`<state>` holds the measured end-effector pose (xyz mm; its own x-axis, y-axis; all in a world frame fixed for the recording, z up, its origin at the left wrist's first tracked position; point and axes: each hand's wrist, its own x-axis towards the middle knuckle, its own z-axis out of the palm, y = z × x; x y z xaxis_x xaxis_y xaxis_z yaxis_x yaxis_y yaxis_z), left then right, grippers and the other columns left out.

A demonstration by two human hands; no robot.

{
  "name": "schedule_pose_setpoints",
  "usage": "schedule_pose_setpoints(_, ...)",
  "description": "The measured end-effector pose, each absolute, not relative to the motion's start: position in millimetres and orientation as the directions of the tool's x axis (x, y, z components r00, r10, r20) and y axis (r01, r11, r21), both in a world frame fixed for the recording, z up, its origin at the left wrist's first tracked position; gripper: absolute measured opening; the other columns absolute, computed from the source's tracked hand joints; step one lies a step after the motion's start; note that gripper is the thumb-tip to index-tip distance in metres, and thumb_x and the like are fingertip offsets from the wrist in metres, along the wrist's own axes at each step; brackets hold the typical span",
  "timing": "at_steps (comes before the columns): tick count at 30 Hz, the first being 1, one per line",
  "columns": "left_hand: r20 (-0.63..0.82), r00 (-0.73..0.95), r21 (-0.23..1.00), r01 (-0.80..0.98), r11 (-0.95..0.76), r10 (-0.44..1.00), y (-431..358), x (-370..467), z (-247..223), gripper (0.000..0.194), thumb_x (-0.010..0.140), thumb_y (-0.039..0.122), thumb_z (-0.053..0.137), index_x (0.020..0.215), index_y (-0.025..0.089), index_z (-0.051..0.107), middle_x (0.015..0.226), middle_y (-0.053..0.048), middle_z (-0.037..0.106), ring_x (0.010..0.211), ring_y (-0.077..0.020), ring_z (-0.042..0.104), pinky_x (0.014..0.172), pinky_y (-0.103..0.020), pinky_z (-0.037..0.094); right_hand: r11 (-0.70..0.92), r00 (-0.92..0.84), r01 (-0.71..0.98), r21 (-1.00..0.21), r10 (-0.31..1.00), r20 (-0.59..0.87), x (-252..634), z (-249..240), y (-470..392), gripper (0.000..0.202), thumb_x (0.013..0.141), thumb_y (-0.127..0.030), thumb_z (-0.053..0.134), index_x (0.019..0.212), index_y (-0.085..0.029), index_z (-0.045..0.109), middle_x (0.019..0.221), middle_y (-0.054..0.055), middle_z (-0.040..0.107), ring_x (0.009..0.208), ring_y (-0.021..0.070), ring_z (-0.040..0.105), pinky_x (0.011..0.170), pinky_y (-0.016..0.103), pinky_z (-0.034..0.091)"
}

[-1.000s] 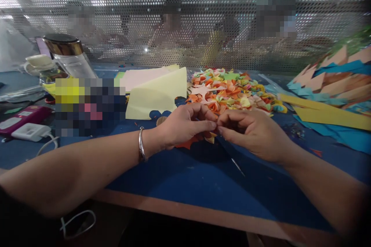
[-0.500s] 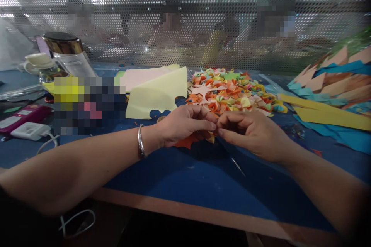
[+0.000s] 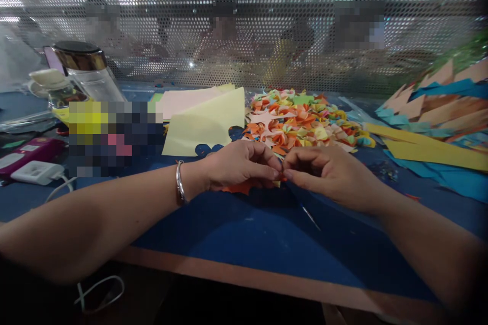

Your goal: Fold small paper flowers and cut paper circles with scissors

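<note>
My left hand (image 3: 244,165), with a silver bangle on the wrist, is closed in a pinch, thumb against fingers. Fingertip to fingertip with it, my right hand (image 3: 331,175) pinches too. A sliver of orange paper (image 3: 282,179) shows at their meeting fingertips; the rest of it is hidden by the fingers. Under my left hand lies a jagged-edged orange paper piece (image 3: 237,189) on the blue table (image 3: 229,233). A thin pen-like tool with a metallic tip (image 3: 310,217) lies just below my right fingers, its far end hidden.
Behind my hands is a heap of colourful paper shapes (image 3: 301,122). Left of it lie yellow and pink sheets (image 3: 206,122). Bottles (image 3: 89,73) and a white charger (image 3: 37,172) stand farther left. Yellow strips (image 3: 430,147) and pointed paper stacks lie right. A perforated screen (image 3: 247,40) rises behind.
Both hands stay together, with slight shifts of the fingertips. The whole view has moved a little to the left.
</note>
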<state>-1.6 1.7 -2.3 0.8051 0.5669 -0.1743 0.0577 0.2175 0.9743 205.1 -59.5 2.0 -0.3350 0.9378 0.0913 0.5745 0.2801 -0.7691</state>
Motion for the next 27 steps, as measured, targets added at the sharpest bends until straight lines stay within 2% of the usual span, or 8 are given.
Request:
schedule_pose_setpoints(7,-0.176,0.725,0.958,-0.031,0.287,0.666,-1,0,-4,0.009,0.079,0.006,0.075,0.085,0.01,0.07,0.073,0.0,0.07,0.064,-0.0072,0.066,0.071,-0.024,0.051,0.356,-0.268,0.584,-0.729,0.933,0.241,206,7,-60,0.024,0.089,-0.04,0.063,0.075,-0.021,0.068,0.062,0.0,0.058,0.055,0.012,0.049,0.051,0.026,0.039)
schedule_pose_setpoints(12,-0.167,0.687,0.946,-0.09,0.311,0.707,-3,1,-6,0.008,0.081,0.005,0.072,0.084,0.011,0.067,0.072,0.0,0.069,0.064,-0.0081,0.068,0.069,-0.024,0.051,0.344,-0.238,0.568,-0.748,0.938,0.25,205,11,-62,0.018,0.09,-0.039,0.064,0.084,-0.023,0.071,0.052,-0.004,0.052,0.047,0.0112,0.046,0.046,0.026,0.035)
schedule_pose_setpoints(15,-0.174,0.672,0.928,-0.133,0.349,0.719,-5,2,-8,0.009,0.082,0.008,0.071,0.083,0.013,0.064,0.071,0.0,0.069,0.065,-0.009,0.069,0.067,-0.023,0.05,0.326,-0.211,0.576,-0.749,0.945,0.25,204,10,-63,0.018,0.087,-0.04,0.068,0.087,-0.023,0.072,0.059,-0.001,0.061,0.053,0.0126,0.054,0.048,0.026,0.04)
schedule_pose_setpoints(18,-0.207,0.66,0.919,-0.121,0.374,0.722,-7,4,-6,0.009,0.084,0.012,0.071,0.083,0.013,0.062,0.07,-0.002,0.07,0.064,-0.0098,0.069,0.064,-0.022,0.048,0.328,-0.199,0.575,-0.75,0.945,0.26,202,8,-63,0.02,0.085,-0.041,0.069,0.088,-0.021,0.073,0.07,0.002,0.069,0.059,0.0138,0.06,0.052,0.026,0.047)
schedule_pose_setpoints(27,-0.25,0.641,0.928,-0.056,0.369,0.725,-11,4,1,0.014,0.084,0.017,0.074,0.077,0.013,0.063,0.068,-0.003,0.071,0.064,-0.0108,0.07,0.062,-0.022,0.047,0.365,-0.176,0.632,-0.683,0.927,0.332,201,6,-65,0.019,0.085,-0.04,0.069,0.091,-0.022,0.072,0.066,0.001,0.066,0.054,0.0125,0.055,0.05,0.025,0.046)
